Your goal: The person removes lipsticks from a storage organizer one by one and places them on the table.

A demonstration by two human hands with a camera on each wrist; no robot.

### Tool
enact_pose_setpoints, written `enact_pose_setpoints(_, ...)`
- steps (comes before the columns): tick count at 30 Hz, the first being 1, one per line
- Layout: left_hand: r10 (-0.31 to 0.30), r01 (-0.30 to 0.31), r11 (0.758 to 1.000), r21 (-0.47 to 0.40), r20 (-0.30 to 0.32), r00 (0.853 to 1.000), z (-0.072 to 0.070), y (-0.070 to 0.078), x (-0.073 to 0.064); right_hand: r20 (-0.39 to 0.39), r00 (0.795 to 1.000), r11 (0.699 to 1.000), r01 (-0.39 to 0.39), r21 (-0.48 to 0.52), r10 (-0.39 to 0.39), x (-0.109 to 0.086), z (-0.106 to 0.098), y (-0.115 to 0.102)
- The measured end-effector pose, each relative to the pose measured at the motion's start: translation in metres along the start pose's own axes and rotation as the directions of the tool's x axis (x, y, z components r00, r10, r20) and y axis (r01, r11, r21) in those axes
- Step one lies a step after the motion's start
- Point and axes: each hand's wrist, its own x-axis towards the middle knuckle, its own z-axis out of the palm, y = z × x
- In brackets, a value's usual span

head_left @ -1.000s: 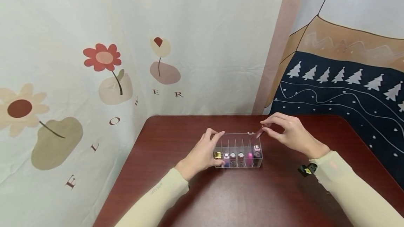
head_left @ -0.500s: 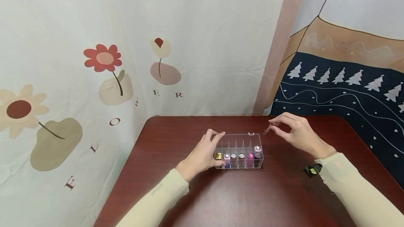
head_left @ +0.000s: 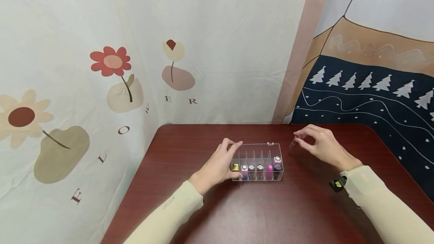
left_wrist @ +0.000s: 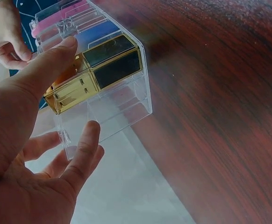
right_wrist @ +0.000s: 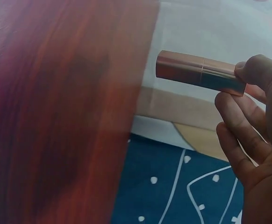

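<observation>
A clear divided lipstick organizer (head_left: 255, 149) stands on the table in the head view. My left hand (head_left: 216, 164) holds its left end, thumb at the front and fingers behind. Under that thumb, in the left wrist view, shows a gold-and-black lipstick (left_wrist: 96, 72) in the end slot. Farther along the row are a blue tube (left_wrist: 96, 37) and a pink tube (head_left: 269, 172). To the right of the organizer, my right hand (head_left: 320, 146) pinches a shiny rose-gold lipstick (right_wrist: 199, 70) by one end, between thumb and fingertips. Its other end points away from the hand.
The dark red wooden table (head_left: 251, 214) ends at a back edge close behind the organizer. Hanging cloth (head_left: 217, 48) with printed flowers rises behind and left. A navy cloth with white trees (head_left: 364, 97) hangs at the right. A black device (head_left: 337, 183) sits on the right wrist.
My right hand has moved right, away from the organizer's back right corner, taking the rose-gold lipstick along and lowering slightly. My left hand has stayed on the organizer.
</observation>
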Motion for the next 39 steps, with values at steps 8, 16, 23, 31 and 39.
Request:
enact_pose_setpoints(8, 0.003, -0.003, 1.000, 0.011, 0.000, 1.000, 0.000, -0.001, 0.001, 0.072, 0.996, 0.999, -0.047, -0.022, 0.049, -0.009, 0.010, 0.009)
enact_pose_setpoints(16, 0.009, -0.009, 1.000, 0.009, 0.002, 1.000, 0.000, -0.001, 0.002, 0.144, 0.982, 0.993, -0.120, -0.021, 0.122, -0.013, 0.013, 0.010)
enact_pose_setpoints(23, -0.003, 0.003, 1.000, 0.013, 0.014, 1.000, 0.001, 0.000, 0.001, 0.160, 0.976, 0.989, -0.148, -0.024, 0.150, -0.016, 0.015, 0.011)
enact_pose_setpoints(31, -0.008, 0.008, 1.000, 0.016, 0.016, 1.000, 0.001, 0.000, 0.002, 0.146, 0.979, 0.990, -0.138, -0.019, 0.139, -0.016, 0.016, 0.011)
enact_pose_setpoints(39, -0.016, 0.016, 1.000, 0.023, 0.019, 1.000, 0.002, 0.001, 0.002, 0.162, 0.974, 0.987, -0.159, -0.013, 0.159, -0.017, 0.016, 0.011)
